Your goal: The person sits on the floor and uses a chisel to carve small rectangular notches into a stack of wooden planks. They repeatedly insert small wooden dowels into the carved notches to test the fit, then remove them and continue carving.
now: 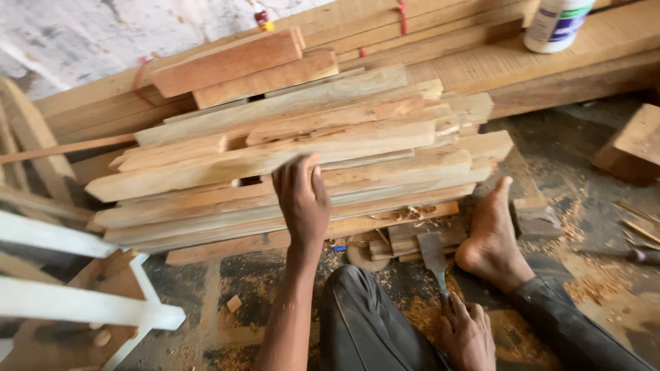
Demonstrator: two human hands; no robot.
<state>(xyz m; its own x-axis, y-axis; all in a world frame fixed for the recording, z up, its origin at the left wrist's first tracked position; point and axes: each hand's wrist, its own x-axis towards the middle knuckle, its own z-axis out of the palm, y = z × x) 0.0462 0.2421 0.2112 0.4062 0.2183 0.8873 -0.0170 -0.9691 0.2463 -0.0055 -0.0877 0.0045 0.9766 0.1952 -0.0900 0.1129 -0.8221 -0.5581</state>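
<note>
Rough-sawn timber: stack of planks [289, 158] on the floor [564, 158], pale to reddish, splintered ends, far ends cut off at frame left. Left hand [301, 199] lies flat, fingers spread, on front plank edges, gripping nothing. Right hand [466, 333] is closed around a chisel [433, 257] handle; handle hidden, flat steel blade visible, tip by small offcuts near the stack's front. Sawdust and curled shavings [605, 282] litter the floor. Bare foot [491, 237] beside blade.

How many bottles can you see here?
2. A white bottle stands on the planks at the top right, cut off by the frame edge. A small bottle with a yellow base pokes up behind the wood pile, top centre. Others may be hidden.
</note>
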